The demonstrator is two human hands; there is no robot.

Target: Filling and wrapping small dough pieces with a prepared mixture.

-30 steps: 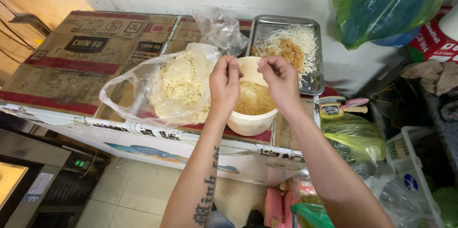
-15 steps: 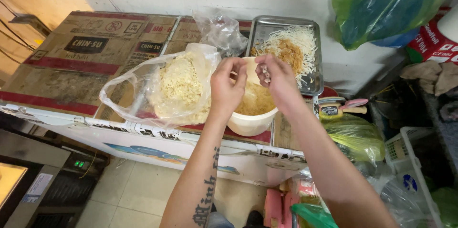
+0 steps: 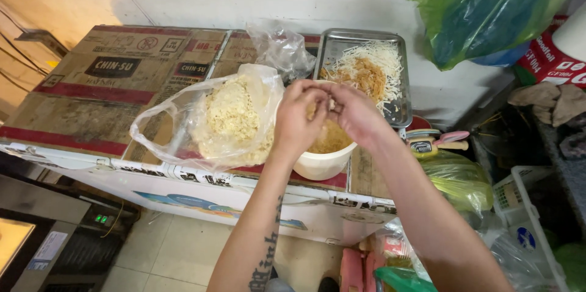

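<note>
My left hand (image 3: 297, 116) and my right hand (image 3: 355, 113) meet fingertip to fingertip above a white bowl (image 3: 322, 161) of yellowish shredded food. Both pinch a small clump of that food between them. Left of the bowl lies an open clear plastic bag (image 3: 207, 122) full of pale shredded food. Behind the bowl sits a metal tray (image 3: 400, 104) with white and brownish shreds. All rest on flattened cardboard (image 3: 91, 96) covering a chest-like counter.
A crumpled empty clear bag (image 3: 281, 47) lies behind the full one. A green plastic bag (image 3: 482, 11) hangs at the upper right. Bags, a white basket (image 3: 525, 212) and bottles crowd the right side. A dark appliance (image 3: 43, 249) stands lower left on the tiled floor.
My two hands have come together over the bowl, from apart at its rim to touching, with a bit of shredded food pinched between the fingers.
</note>
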